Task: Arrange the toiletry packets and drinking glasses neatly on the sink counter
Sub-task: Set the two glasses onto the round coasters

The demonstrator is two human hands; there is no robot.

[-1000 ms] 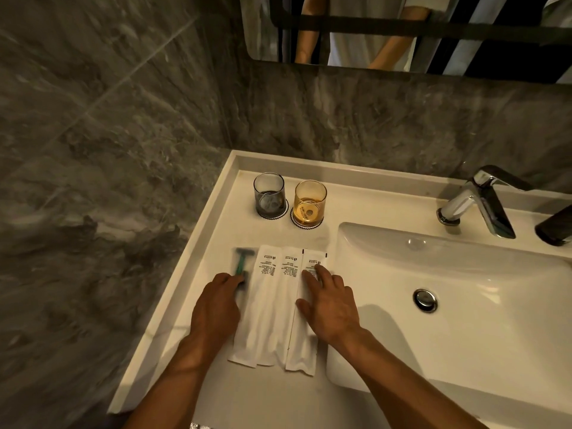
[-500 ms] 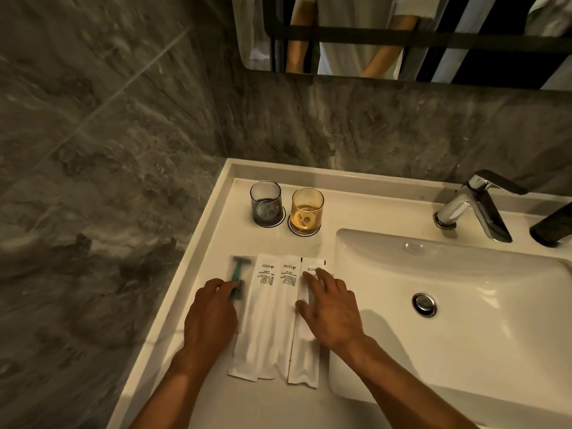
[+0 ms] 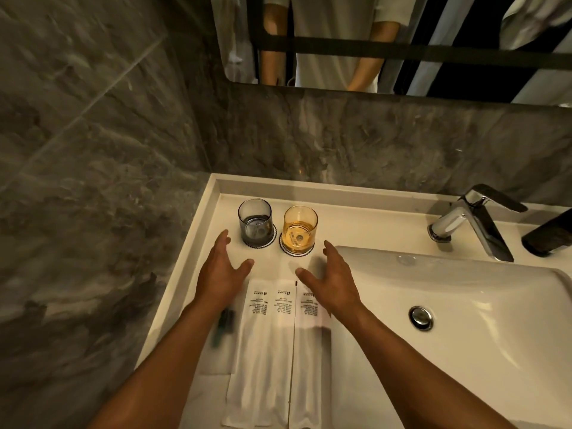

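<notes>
Three long white toiletry packets (image 3: 272, 345) lie side by side on the white sink counter (image 3: 213, 230), with a green razor in a clear wrapper (image 3: 223, 329) at their left, partly under my left forearm. Beyond them stand a grey glass (image 3: 255, 221) and an amber glass (image 3: 300, 229), each on a round coaster. My left hand (image 3: 221, 274) hovers open just in front and left of the grey glass. My right hand (image 3: 331, 278) hovers open in front and right of the amber glass. Neither hand touches a glass.
The white basin (image 3: 448, 320) with its drain fills the right side. A chrome tap (image 3: 470, 221) and a dark object (image 3: 551, 236) stand at the back right. Marble walls close in on the left and behind, under a mirror (image 3: 387, 41).
Both hands have lifted off the razor and packets and moved forward toward the two glasses, fingers spread. The camera has tilted nearer to the counter.
</notes>
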